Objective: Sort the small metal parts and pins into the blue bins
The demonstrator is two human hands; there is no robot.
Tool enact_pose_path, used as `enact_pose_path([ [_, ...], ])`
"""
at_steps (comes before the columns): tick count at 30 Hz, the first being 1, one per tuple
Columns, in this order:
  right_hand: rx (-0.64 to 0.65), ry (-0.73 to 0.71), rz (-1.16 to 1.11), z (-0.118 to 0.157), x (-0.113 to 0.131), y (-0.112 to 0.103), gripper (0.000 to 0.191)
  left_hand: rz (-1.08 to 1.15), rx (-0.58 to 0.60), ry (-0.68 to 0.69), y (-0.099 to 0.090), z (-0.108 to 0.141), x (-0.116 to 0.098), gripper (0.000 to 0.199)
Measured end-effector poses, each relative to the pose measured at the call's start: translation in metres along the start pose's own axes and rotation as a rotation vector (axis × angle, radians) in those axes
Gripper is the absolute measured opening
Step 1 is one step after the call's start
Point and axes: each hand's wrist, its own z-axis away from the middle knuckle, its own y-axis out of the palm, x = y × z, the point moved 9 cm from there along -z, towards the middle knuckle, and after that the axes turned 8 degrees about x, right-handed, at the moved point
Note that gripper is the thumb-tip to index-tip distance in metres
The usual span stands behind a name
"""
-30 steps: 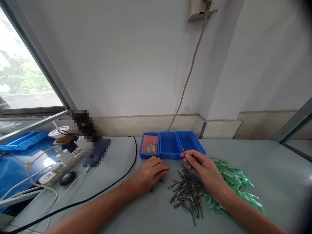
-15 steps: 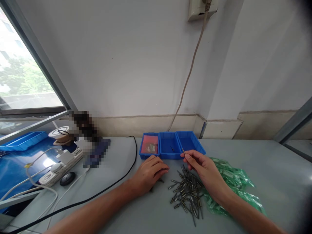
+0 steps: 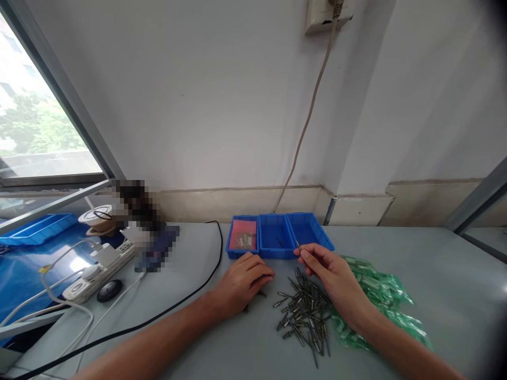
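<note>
Head view: right hand (image 3: 336, 274) in a pinch around a thin pin (image 3: 298, 244), left hand (image 3: 241, 282) palm-down, contents unclear.

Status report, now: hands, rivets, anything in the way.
Right hand pinching one rivet near the blue trays. Left hand over partly hidden pieces. Rivet pile on table. Nothing visibly in the way.

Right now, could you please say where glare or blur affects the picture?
Head view: the window is washed out, and white glare marks the blue surface; head view: highlights speckle the green plastic, and the right corners fade into dark blur.
</note>
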Motion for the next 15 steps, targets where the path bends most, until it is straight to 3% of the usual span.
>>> enact_pose_path([
  [15, 0.001, 0.003, -0.006, 0.0015, 0.0027, 0.0005, 0.052, -0.017, 0.004, -0.008, 0.0000, -0.0005, -0.0005, 0.021],
])
